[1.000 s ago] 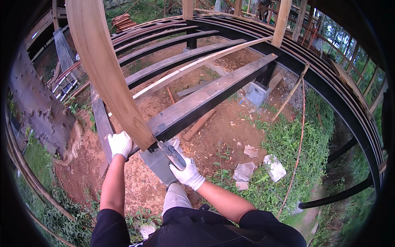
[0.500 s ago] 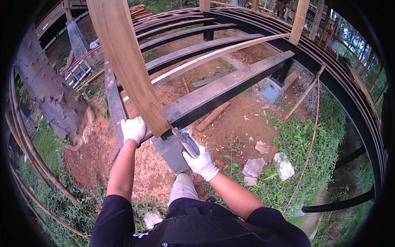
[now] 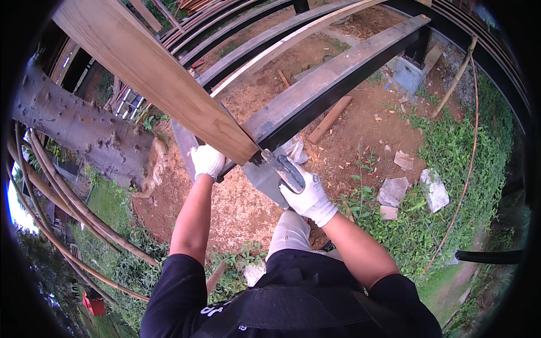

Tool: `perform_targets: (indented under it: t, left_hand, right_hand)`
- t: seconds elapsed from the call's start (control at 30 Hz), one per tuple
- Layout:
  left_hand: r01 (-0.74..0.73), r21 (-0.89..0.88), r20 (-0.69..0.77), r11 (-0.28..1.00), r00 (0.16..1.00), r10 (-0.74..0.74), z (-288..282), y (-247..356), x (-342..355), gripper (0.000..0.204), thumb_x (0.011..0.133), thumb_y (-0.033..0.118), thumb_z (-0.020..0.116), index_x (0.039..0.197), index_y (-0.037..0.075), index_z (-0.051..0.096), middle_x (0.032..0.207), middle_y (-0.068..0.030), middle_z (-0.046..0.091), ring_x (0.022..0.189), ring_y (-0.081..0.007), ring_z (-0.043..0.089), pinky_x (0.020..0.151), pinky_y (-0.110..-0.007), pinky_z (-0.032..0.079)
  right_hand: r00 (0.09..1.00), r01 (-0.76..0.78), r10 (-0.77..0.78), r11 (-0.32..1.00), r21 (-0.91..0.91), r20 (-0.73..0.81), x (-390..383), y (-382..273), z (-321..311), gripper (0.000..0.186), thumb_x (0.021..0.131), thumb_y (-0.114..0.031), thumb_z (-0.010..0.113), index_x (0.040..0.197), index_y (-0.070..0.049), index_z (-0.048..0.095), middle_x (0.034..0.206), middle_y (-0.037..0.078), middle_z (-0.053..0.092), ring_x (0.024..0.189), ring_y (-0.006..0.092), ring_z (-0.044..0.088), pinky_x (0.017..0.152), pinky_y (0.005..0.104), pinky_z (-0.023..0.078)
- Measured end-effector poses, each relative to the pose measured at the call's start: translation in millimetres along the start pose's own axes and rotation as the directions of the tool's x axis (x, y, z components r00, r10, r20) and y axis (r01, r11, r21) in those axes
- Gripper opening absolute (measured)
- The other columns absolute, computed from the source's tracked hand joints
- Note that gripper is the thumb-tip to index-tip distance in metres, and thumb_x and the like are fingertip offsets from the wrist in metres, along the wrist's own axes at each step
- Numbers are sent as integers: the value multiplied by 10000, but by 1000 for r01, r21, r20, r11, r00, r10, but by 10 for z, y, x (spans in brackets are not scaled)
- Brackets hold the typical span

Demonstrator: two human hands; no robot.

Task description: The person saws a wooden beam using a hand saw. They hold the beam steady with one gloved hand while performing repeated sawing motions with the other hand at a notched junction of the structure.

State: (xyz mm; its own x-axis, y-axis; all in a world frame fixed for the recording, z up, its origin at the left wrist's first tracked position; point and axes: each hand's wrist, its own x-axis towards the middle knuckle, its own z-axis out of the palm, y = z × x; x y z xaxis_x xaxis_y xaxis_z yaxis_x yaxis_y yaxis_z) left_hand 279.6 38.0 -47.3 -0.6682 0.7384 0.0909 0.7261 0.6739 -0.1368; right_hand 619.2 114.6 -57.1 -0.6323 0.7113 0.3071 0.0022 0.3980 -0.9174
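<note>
A thick wooden post (image 3: 163, 84) slants in from the upper left, its cut lower end against a plank-topped black beam (image 3: 332, 84). My right hand (image 3: 307, 197), in a white glove, is closed around the worn grey handle of a handsaw (image 3: 284, 172) at the post's lower right corner. Only a thin dark strip of its blade seems to show along the post's edge. My left hand (image 3: 207, 162), also gloved, is curled over the edge beam (image 3: 185, 143) to the left of the post's end; its fingertips are partly hidden. Beneath lies a grey slab (image 3: 265, 183).
More beams run across the far side. A tree trunk (image 3: 84, 124) and bent poles (image 3: 84, 219) stand at left. Broken stones (image 3: 434, 190), a loose board (image 3: 331, 119) and a concrete footing (image 3: 408, 74) sit at right. Wood chips cover the soil beneath.
My view has tilted and shifted, so post, beams and hands appear turned and further right. Both hands keep their places by the post's lower end, the right one still on the handle.
</note>
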Motion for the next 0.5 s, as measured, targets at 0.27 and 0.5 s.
perform_targets:
  t: [0.27, 0.5]
  left_hand:
    - [-112, -988, -127, 110, 982, -142, 671, -456, 70, 495, 1057, 305, 596, 1472, 50, 511, 1419, -146, 646, 1293, -290, 642, 1092, -442, 523]
    - [93, -672, 78, 735, 995, -54, 635, -493, 172, 556, 1098, 392, 505, 1552, 81, 428, 1539, -132, 549, 1389, -297, 567, 1138, -464, 504]
  right_hand:
    - [979, 104, -107, 994, 22, 174, -1102, -205, -705, 805, 792, -38, 766, 1505, 106, 421, 1392, 306, 641, 1077, 404, 758, 933, 436, 621]
    - [996, 63, -63, 998, 5, 67, -284, 199, -18, 766, 830, -226, 814, 1489, 28, 516, 903, 241, 741, 755, 446, 716, 749, 481, 597]
